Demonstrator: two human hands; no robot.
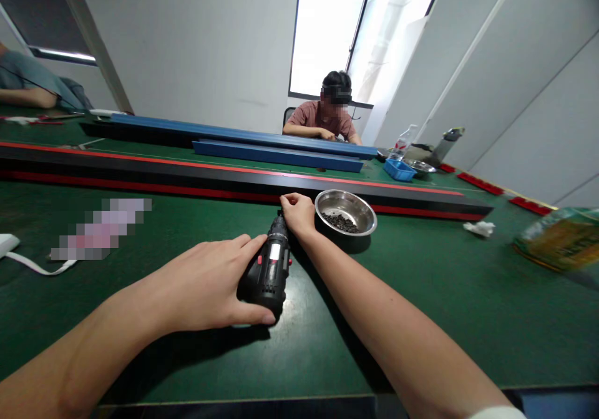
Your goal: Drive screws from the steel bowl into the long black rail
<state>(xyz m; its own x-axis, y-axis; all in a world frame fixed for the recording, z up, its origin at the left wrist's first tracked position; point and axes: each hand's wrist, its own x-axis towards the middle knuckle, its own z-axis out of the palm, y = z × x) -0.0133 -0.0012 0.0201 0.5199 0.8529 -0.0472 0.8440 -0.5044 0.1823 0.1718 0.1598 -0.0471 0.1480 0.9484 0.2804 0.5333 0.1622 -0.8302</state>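
Observation:
My left hand (213,281) is closed around a black cordless drill (272,272), which lies low over the green table with its chuck pointing away from me. At the drill's front end, my right hand (299,214) has its fingers pinched together. What they hold, if anything, is too small to make out. Those fingertips are close to the long black and red rail (224,180) that runs across the table. Just right of my right hand stands a steel bowl (344,199) with many small dark pieces (341,222), probably screws, in it.
Blue rails (276,155) lie beyond the black one. A blue basket (399,170), a plastic bottle (403,143) and another metal bowl (421,167) stand at the back right. Crumpled tissue (479,228) and a plastic package (559,241) lie right. A person (322,119) sits opposite.

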